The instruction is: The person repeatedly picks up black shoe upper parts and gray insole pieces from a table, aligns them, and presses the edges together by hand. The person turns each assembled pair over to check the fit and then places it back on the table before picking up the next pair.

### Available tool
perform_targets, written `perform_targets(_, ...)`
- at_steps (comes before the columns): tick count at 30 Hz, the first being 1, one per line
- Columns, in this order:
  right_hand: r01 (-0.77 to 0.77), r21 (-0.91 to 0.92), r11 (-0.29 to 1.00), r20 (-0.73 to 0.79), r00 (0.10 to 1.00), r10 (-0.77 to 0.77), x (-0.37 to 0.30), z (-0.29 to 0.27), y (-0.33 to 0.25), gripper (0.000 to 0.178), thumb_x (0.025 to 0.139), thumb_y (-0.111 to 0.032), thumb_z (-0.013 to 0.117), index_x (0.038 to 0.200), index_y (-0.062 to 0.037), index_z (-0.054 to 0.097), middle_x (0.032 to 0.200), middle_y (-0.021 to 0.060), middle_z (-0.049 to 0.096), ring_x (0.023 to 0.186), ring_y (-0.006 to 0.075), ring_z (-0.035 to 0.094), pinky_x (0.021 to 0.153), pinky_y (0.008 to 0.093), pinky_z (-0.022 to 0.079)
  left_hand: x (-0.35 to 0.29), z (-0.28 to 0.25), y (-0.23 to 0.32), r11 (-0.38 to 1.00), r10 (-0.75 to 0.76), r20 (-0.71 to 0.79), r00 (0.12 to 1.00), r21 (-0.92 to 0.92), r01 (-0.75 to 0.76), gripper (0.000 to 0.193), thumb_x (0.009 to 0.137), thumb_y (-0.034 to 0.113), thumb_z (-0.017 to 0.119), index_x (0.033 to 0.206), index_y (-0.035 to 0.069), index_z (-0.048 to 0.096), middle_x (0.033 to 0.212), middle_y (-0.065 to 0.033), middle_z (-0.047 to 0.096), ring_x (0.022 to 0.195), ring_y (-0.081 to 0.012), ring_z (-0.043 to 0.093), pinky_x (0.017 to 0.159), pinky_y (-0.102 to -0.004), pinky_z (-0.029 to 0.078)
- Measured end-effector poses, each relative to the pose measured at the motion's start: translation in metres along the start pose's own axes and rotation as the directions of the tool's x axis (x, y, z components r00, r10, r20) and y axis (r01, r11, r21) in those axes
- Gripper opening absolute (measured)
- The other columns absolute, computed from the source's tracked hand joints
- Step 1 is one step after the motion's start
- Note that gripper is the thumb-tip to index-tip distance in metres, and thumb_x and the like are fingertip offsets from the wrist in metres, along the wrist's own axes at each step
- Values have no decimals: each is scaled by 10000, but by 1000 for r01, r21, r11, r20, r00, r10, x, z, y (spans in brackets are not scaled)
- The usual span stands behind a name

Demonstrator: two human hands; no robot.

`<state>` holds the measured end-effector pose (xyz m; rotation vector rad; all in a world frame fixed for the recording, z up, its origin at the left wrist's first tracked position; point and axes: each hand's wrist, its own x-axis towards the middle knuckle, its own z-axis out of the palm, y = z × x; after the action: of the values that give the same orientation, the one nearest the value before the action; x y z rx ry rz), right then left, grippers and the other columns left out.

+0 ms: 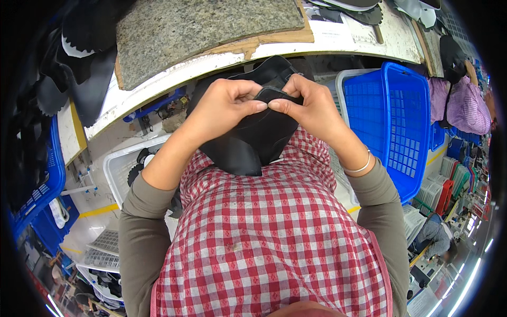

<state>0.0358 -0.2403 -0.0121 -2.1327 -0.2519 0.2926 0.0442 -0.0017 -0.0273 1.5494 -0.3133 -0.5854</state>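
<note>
Both hands hold a black leather-like piece (240, 142) above my lap, in front of the bench edge. My left hand (224, 108) pinches its upper edge between thumb and fingers. Close beside it, my right hand (311, 103) pinches the same edge, and the two thumb tips nearly meet. Between them the edge is bent over into a small fold. The rest of the piece drapes down onto my red and white checked apron (264, 227). Fingertips behind the fold are hidden.
A stone slab (206, 34) lies on the white bench (338, 45) ahead. Dark cut pieces (87, 79) hang over its left end. A blue basket (391, 127) stands at my right, a white basket (117, 169) at my left. Another person (462, 103) is at far right.
</note>
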Motion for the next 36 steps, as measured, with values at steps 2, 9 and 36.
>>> perform_targets(2, -4, 1, 1000, 39, 999, 4, -2, -4, 2, 327, 829, -200, 903, 907, -15, 646, 809, 93, 713, 743, 144, 670, 685, 315, 530, 2, 2, 0, 993, -63, 1, 998, 100, 63, 151, 979, 63, 719, 1103, -22, 720, 916, 42, 673, 851, -28, 574, 750, -219, 485)
perform_targets(9, -123, 254, 959, 191, 979, 75, -5, -12, 11, 307, 886, -127, 856, 1052, -7, 628, 898, 8, 680, 861, 69, 613, 773, 250, 523, -2, 23, -21, 979, -9, -108, 994, -203, -13, 264, 1012, 14, 642, 1271, -4, 689, 1100, -37, 754, 965, -72, 657, 863, -242, 529)
perform_targets(36, 129, -46, 991, 228, 967, -115, 2, -9, 7, 397, 839, -193, 875, 1090, 20, 653, 934, 139, 661, 843, 262, 637, 776, 379, 523, -14, 1, -12, 984, -141, -68, 988, 100, 148, 96, 920, 19, 783, 918, 2, 688, 816, 74, 611, 755, 6, 523, 640, -198, 435)
